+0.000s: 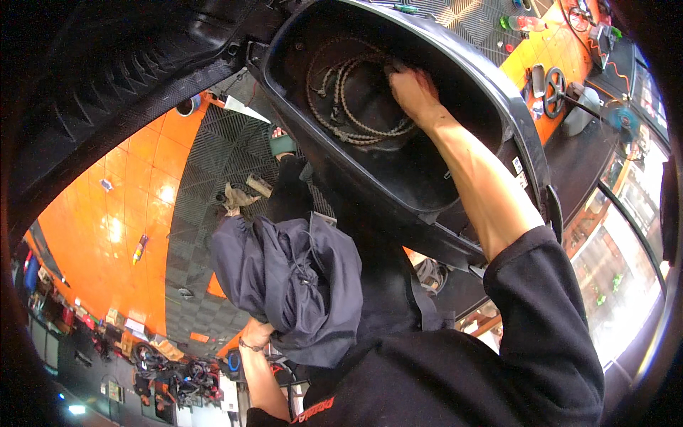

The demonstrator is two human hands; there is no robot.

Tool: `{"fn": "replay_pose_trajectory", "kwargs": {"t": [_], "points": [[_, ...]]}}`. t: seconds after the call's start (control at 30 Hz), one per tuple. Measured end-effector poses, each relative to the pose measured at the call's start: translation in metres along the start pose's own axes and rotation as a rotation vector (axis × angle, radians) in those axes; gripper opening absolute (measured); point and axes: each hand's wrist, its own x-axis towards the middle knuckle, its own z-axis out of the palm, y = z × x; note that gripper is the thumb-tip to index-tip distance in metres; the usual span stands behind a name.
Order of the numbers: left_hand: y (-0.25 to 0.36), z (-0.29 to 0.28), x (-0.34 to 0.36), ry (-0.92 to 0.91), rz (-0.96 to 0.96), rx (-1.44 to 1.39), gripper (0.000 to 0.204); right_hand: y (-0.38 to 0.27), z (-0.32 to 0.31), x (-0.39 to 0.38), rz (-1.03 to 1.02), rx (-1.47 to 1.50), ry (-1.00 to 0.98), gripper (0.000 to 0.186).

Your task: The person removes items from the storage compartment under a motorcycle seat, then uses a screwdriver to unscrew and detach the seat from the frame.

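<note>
Bin (420, 171) contained coiled rope (356, 138); right hand (415, 92) reached inside at its edge, fingers shadowed, grip indeterminable. Left of the bin, left hand (257, 331) touched a dark bag (313, 277), fingers hidden, closure indeterminable. Rope handling appeared underway; the next move likely required a secure grip.

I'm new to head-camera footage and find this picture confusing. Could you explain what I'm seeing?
There is no machine arm here: these are a person's bare hands. The single picture comes from a wide camera on their head, looking down, so straight edges bend near the rim. Left in the picture is the person's left.

The right hand reaches into a deep black bin, beside a loose coil of braided cord; whether it grips the cord is unclear. The left hand seems to hold a dark cloth bag, its fingers hidden. Beyond lies an orange floor with dark matting.
</note>
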Motion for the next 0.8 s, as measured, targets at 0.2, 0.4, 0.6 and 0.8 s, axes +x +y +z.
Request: {"fn": "replay_pose_trajectory", "kwargs": {"t": [0.2, 0.4, 0.6, 0.8], "points": [[-0.01, -0.005, 0.005, -0.02, 0.035, -0.052, 0.067, 0.02, 0.01, 0.009, -0.204, -0.14, -0.065, 0.037], [-0.015, -0.012, 0.004, -0.016, 0.034, -0.035, 0.067, 0.01, 0.005, 0.015, -0.27, -0.142, -0.045, 0.032], [-0.017, -0.015, 0.004, -0.016, 0.028, -0.039, 0.068, -0.002, 0.009, -0.004, -0.044, 0.042, -0.051, 0.031], [-0.012, -0.016, 0.007, -0.017, 0.034, -0.054, 0.069, -0.013, 0.029, -0.019, 0.144, 0.145, 0.104, 0.029]]}}
